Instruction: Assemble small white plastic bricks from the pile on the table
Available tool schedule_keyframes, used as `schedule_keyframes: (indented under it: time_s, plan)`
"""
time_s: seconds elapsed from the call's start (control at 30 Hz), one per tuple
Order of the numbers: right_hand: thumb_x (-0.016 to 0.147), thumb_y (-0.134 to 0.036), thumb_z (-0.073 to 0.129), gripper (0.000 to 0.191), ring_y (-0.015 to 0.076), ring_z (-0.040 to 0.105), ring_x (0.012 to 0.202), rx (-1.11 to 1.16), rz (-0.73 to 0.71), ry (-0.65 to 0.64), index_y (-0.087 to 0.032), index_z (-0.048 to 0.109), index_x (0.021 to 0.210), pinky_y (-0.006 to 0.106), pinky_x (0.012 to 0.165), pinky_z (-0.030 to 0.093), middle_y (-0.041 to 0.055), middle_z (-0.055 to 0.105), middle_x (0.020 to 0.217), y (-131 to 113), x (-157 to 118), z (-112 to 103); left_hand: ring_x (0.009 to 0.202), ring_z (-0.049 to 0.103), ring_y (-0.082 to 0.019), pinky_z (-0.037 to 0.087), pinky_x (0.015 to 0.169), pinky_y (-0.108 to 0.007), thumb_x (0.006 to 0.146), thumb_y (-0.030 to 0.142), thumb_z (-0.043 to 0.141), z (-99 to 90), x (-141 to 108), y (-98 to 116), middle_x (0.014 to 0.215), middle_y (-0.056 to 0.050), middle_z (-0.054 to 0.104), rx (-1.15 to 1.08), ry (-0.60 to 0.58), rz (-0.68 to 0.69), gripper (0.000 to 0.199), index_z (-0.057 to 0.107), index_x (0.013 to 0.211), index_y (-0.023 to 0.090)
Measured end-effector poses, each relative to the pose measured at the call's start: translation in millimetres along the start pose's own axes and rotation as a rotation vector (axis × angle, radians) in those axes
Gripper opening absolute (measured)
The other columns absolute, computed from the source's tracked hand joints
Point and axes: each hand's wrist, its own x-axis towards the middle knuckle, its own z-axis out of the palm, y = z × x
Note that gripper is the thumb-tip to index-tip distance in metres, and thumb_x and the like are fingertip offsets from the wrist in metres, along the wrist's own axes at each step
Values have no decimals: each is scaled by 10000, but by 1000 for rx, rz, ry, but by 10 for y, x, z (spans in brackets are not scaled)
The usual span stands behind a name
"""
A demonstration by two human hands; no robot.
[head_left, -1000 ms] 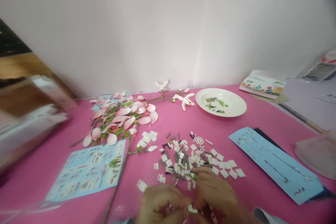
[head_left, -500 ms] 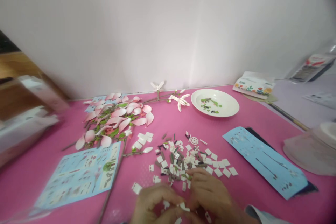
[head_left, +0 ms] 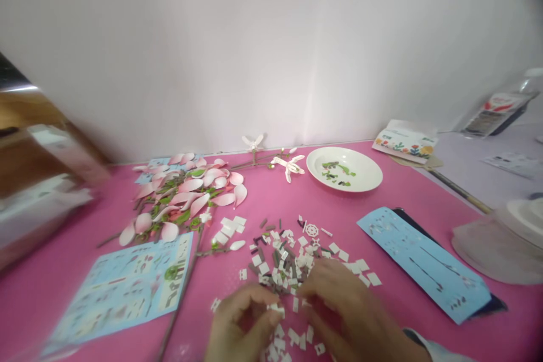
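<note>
I read left hand pinching a white plastic brick; right hand fingers half-open beside the brick pile.

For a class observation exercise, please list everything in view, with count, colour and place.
pink table cover: one, pink, under the parts
magnolia petal pieces: many, pink and white, back left
left instruction sheet: one, pale blue, front left
right instruction sheet: one, pale blue, right
small bricks: many, mostly white, front centre
white plate: one, white, back centre
flower branch: one, white and brown, back centre
floral booklet: one, white, back right
left hand: one, bare, among bricks
right hand: one, bare, among bricks
</note>
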Motion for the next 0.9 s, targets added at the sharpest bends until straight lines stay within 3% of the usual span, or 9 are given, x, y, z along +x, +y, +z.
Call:
schedule_keyframes:
  time_s: [0.1, 0.2, 0.3, 0.53, 0.73, 0.9]
  plan:
    - [893, -135, 449, 207, 203, 533, 693, -206, 217, -2, -195, 555, 725, 328, 627, 405, 42, 572, 741, 207, -30, -70, 570, 528, -116, 430, 552, -193, 747, 345, 762, 13, 12, 27, 631, -4, 628, -111, 57, -87, 190, 716, 758, 161]
    - [872, -132, 450, 226, 208, 524, 670, -386, 323, -5, -202, 520, 669, 340, 627, 380, 32, 542, 700, 395, -82, -136, 569, 531, -108, 426, 542, -181, 722, 356, 785, 29, 22, 38, 638, -8, 651, -154, 76, -118, 209, 725, 754, 158]
    - [847, -114, 479, 227, 202, 538, 659, -446, 409, -88, -207, 537, 648, 327, 608, 360, 24, 558, 697, 465, -126, -185, 559, 531, -103, 427, 534, -178, 713, 354, 793, 39, 28, 31, 646, -12, 671, -175, 86, -119, 209, 730, 758, 160]
    - [819, -104, 539, 155, 228, 584, 731, -475, 385, -173, -199, 605, 716, 345, 662, 373, 45, 613, 765, 441, -186, -141, 593, 567, -118, 454, 545, -192, 695, 344, 807, 66, 17, 40, 736, -39, 709, -181, 84, -104, 202, 738, 763, 166]
    - [803, -75, 508, 145, 225, 563, 733, -446, 387, -137, -189, 569, 739, 348, 654, 382, 50, 589, 780, 437, -182, -105, 530, 503, -85, 414, 516, -180, 738, 359, 773, 42, 9, -46, 685, -14, 667, -162, -30, -111, 185, 735, 807, 192]
    - [774, -103, 527, 155, 190, 512, 625, -357, 376, -83, -206, 494, 663, 319, 573, 358, 17, 562, 695, 396, -127, -128, 523, 462, -76, 382, 510, -177, 740, 352, 774, 38, 12, -60, 644, 8, 619, -144, -26, -122, 178, 731, 796, 189]
